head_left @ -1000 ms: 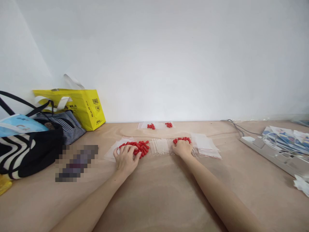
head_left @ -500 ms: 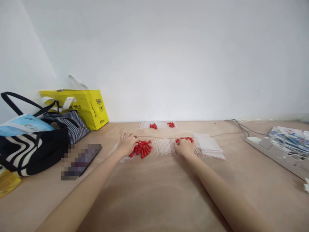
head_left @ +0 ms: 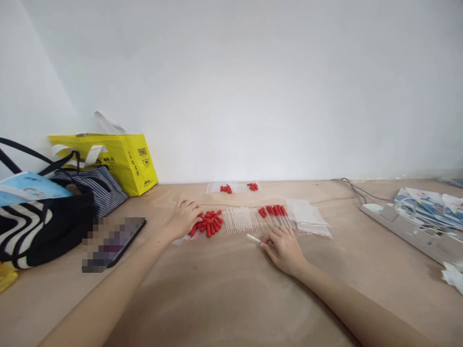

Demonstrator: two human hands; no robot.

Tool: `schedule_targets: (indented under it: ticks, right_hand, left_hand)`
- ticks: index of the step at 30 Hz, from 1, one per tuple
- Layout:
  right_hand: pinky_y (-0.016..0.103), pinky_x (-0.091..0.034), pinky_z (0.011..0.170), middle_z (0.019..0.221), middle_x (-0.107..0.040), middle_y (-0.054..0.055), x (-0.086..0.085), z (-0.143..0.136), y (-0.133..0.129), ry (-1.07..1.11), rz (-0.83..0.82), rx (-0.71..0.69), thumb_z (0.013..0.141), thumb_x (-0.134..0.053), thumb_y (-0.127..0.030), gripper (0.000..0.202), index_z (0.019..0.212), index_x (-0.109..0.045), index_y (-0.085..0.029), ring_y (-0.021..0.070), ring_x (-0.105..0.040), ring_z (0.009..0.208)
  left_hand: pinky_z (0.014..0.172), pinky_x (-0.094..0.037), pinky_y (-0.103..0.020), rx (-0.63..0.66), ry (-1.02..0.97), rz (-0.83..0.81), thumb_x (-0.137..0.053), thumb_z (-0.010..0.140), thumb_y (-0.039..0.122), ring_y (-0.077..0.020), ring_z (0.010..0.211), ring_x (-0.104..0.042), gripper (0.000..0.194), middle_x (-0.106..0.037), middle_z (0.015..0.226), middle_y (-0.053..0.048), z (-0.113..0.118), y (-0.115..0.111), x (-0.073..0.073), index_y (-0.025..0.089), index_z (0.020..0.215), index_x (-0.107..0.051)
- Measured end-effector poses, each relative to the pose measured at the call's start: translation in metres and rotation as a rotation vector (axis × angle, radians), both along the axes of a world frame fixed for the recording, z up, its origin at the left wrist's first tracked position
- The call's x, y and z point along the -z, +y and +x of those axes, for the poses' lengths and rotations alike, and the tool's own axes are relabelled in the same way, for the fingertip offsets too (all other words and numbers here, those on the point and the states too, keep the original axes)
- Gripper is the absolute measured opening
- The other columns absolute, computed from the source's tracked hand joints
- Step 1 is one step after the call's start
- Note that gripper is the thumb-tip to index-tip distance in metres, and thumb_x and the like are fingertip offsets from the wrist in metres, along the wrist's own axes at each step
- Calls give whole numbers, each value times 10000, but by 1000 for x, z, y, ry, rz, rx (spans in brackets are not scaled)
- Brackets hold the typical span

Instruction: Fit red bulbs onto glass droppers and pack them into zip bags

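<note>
Red bulbs [head_left: 209,223] lie beside the left hand [head_left: 183,218], grip unclear; right hand [head_left: 284,247] pinches a left-pointing clear tube [head_left: 254,238].

Yellow bag [head_left: 121,168], "糕点" [head_left: 109,159] on front, QR codes [head_left: 142,152], side lettering [head_left: 131,163] illegible

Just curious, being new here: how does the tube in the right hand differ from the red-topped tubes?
The held tube is in the right hand; the red-topped tubes lie on the table. The held tube's visible end is bare, the other hidden; the red-topped tubes have red bulbs. The held tube slants more sideways than the red-topped tubes. Both look slender and clear.
</note>
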State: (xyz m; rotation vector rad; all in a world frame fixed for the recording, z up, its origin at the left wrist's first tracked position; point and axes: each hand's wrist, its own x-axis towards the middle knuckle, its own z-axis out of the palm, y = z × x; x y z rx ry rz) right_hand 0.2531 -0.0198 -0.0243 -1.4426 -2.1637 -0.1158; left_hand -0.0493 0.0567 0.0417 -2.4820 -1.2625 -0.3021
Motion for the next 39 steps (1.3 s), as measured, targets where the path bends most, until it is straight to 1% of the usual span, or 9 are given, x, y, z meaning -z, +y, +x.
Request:
schedule_targets:
  ticks: [4,8,11,14,17,25,29,36,39]
  right_hand:
    - [295,-280,681,736,-575,18,-2,3,3,-32,-16,-12,810,-478,-337,182,716,-572,-212,172,-483,761]
    - [299,-278,699,768,-590,15,-2,3,6,-58,-56,-5,814,-474,-344,191,721,-573,-210,175,-488,803]
    - [297,-285,705,790,-591,12,-3,3,8,-36,-94,-1,807,-477,-356,184,745,-578,-215,175,-488,819]
    - [291,-298,711,817,-586,9,-6,-1,10,8,-128,-6,778,-506,-384,179,774,-582,-222,170,-493,827]
    - [306,-303,747,823,-583,10,-8,-5,12,45,-178,-31,757,-523,-386,177,773,-584,-220,172,-491,847]
    - [313,-287,727,824,-577,11,-4,-10,15,77,-243,0,764,-509,-354,168,718,-572,-205,173,-489,842]
    - [311,-267,716,824,-575,7,-4,-11,14,86,-232,-2,765,-517,-345,159,713,-567,-203,175,-484,844]
    - [291,-254,700,814,-589,11,0,-10,15,82,-174,-16,803,-475,-299,143,735,-549,-197,164,-491,822]
    - [289,-255,698,788,-599,8,2,-9,16,105,-166,-9,829,-423,-274,157,748,-532,-194,157,-500,797]
  left_hand:
    - [876,-274,-376,180,8,-61,-432,813,193,-193,902,-484,156,-590,866,-22,21,-37,13,243,796,-578]
    - [862,-287,-360,267,0,-67,-362,822,111,-179,868,-493,253,-592,851,-29,34,-52,29,230,779,-581]
    - [755,-334,-339,132,-92,-37,-340,833,135,-191,815,-509,248,-597,827,-46,39,-59,35,220,835,-573]
    - [671,-343,-339,-103,-219,-17,-388,832,387,-207,706,-519,248,-580,703,-41,51,-71,39,192,780,-531]
    - [733,-328,-379,-131,-248,-49,-418,775,520,-220,712,-528,346,-579,713,-41,65,-79,44,187,749,-507]
    - [699,-335,-345,-80,-277,-64,-448,771,262,-206,768,-499,88,-554,800,-36,72,-73,52,186,781,-492]
    - [722,-342,-354,-56,-273,-18,-473,772,272,-221,836,-470,178,-531,920,-56,70,-68,49,198,928,-514]
    - [692,-342,-316,34,-279,-129,-532,787,243,-189,800,-480,55,-570,825,-8,70,-59,47,200,756,-519]
    - [692,-339,-318,79,-300,-186,-490,815,216,-177,762,-498,30,-585,778,3,69,-61,47,196,806,-510]
